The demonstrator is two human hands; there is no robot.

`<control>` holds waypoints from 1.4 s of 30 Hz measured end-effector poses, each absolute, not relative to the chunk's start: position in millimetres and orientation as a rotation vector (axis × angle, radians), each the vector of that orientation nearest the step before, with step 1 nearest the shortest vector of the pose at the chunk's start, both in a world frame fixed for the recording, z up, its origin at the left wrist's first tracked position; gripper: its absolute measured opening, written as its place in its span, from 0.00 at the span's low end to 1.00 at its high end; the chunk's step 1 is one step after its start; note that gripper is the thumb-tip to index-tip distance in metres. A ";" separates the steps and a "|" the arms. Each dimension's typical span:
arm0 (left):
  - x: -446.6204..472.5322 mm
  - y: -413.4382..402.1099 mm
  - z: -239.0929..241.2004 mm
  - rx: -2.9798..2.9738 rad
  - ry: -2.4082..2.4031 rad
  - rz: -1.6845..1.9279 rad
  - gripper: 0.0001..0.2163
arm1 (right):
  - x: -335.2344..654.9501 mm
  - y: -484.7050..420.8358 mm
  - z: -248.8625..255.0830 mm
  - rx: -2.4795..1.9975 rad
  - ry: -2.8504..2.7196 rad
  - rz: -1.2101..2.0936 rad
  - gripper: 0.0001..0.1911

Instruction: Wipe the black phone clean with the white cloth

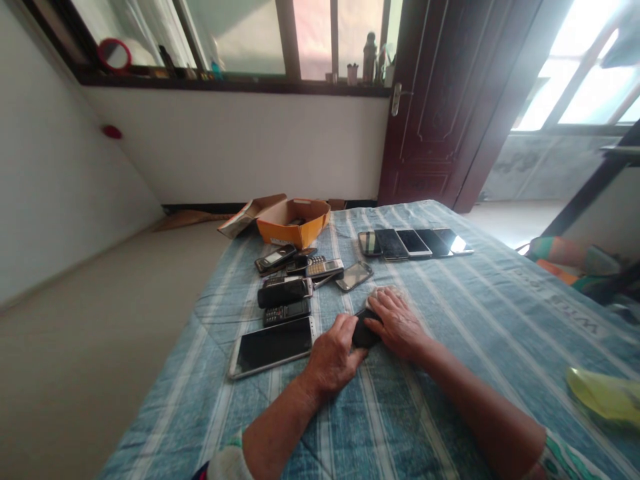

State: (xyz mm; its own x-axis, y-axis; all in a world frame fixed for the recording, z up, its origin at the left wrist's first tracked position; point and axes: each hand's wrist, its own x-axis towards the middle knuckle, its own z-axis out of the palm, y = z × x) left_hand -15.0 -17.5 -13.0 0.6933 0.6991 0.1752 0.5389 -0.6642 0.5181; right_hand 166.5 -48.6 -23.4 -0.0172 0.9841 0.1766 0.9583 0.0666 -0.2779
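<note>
My left hand point(334, 353) curls round the left end of a small black phone point(363, 333) lying on the striped blue cloth point(450, 347). My right hand point(397, 321) presses down on a pale rag point(385, 291), its fingers bent over the rag and the phone's right end. A large dark-screened phone point(273, 346) lies just left of my left hand. Several older keypad phones point(290, 283) sit in a loose pile beyond it.
A row of several smartphones point(414, 242) lies at the far side of the cloth. An open orange cardboard box point(294, 221) stands at the far left corner. A yellow-green object point(603, 395) rests at the right edge. A dark door point(440, 100) stands behind.
</note>
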 end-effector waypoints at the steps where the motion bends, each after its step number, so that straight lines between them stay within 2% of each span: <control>1: -15.1 -17.6 -12.7 2.475 0.963 0.502 0.17 | 166.5 -53.1 -24.4 -1.943 -2.031 0.103 0.25; 10: -15.3 -18.9 -13.4 2.470 0.999 0.496 0.19 | 161.9 -99.7 -34.2 -1.977 -2.023 0.015 0.28; 19: -16.0 -19.3 -12.9 2.468 1.012 0.474 0.22 | 166.5 -69.8 -26.0 -1.990 -1.994 0.054 0.26; 26: -16.0 -18.2 -11.5 2.456 0.993 0.471 0.19 | 165.4 -46.0 -16.7 -1.950 -2.023 0.126 0.22; 34: -15.9 -19.5 -11.4 2.441 1.006 0.462 0.18 | 162.2 -72.3 -27.9 -1.987 -2.052 0.087 0.29; 42: -16.6 -19.1 -14.0 2.442 0.991 0.466 0.18 | 155.5 -90.3 -19.0 -1.991 -2.143 0.179 0.30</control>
